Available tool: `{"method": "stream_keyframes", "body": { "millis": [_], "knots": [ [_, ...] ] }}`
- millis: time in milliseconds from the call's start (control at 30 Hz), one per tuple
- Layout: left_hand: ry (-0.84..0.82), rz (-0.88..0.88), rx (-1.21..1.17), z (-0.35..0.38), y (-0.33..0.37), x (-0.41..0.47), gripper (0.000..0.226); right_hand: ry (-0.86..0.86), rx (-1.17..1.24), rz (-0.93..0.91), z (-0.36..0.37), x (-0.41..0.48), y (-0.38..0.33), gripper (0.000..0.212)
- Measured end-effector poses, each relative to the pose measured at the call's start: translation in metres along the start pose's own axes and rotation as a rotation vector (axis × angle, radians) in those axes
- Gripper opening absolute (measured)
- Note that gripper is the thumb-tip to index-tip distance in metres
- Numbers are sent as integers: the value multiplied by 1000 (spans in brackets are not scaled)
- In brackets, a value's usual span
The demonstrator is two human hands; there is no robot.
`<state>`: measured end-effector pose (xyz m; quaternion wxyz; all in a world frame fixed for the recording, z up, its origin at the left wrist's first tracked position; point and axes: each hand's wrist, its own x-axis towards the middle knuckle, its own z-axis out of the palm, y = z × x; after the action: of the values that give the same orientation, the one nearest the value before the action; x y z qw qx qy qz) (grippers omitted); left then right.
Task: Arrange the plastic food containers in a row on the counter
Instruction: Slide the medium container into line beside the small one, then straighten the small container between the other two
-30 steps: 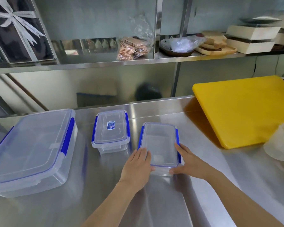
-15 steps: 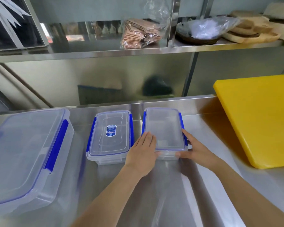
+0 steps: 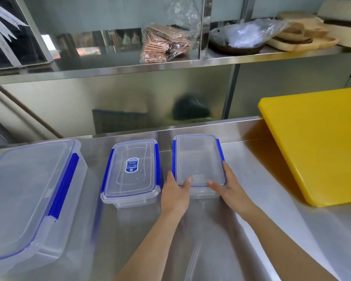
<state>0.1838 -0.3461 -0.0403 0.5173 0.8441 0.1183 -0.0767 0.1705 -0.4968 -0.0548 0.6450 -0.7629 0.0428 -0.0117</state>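
A: Please tell me what is in front of you, from left to right.

B: On the steel table (image 3: 221, 250), at your far left, you have the large container (image 3: 28, 199). It is clear plastic with a clear lid and a long blue clip on its right side. Part of it is cut off by the picture edge.

A: And next to it?

B: The middle container (image 3: 132, 173) stands a little apart from the large one. It is smaller and rectangular, with a see-through lid, blue clips on both long sides and a blue label in the centre of the lid. I cannot read the label.

A: Where are your hands?

B: Both are on the right container (image 3: 199, 159), which stands just beside the middle one, near the back edge of the table. It is clear, with blue clips on both long sides and no label. It looks empty. Your left hand (image 3: 175, 192) grips its near left corner, with the thumb on the lid. Your right hand (image 3: 230, 188) grips the near right corner, fingers along the right side. So both hands are closed around this container.

A: Further right?

B: A yellow cutting board (image 3: 316, 142), well apart from the containers.
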Motion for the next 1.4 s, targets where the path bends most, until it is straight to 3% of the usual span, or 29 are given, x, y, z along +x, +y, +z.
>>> {"method": "stream_keyframes", "body": {
  "millis": [133,200,567,700,800,867,967,1033,1167,1300,1400],
  "knots": [
    [-10,-17,-137,30,10,-6,47,176,-16,53,-26,7,3,37],
    [-41,-5,-161,47,18,-7,51,232,-61,100,-44,11,4,42],
    [-133,37,-14,103,39,3,72,264,-58,153,-108,16,15,49],
    [-181,110,53,88,43,-4,72,311,-286,200,-105,18,11,57],
    [0,268,103,40,42,-5,66,594,-588,130,-92,13,3,68],
    [219,323,138,-8,31,5,57,674,-596,3,-69,4,-11,62],
    [435,231,151,-79,0,25,48,560,-528,-211,-16,-2,-26,53],
    [444,111,159,-117,-21,35,53,373,-449,-275,24,1,-28,48],
    [275,-48,45,-148,-50,42,72,45,-230,5,96,14,-39,60],
    [68,-39,-160,-134,-69,42,47,-74,-144,160,132,25,-24,73],
    [70,4,-227,-122,-68,39,39,-92,-173,135,135,24,-11,64]
  ]
}}
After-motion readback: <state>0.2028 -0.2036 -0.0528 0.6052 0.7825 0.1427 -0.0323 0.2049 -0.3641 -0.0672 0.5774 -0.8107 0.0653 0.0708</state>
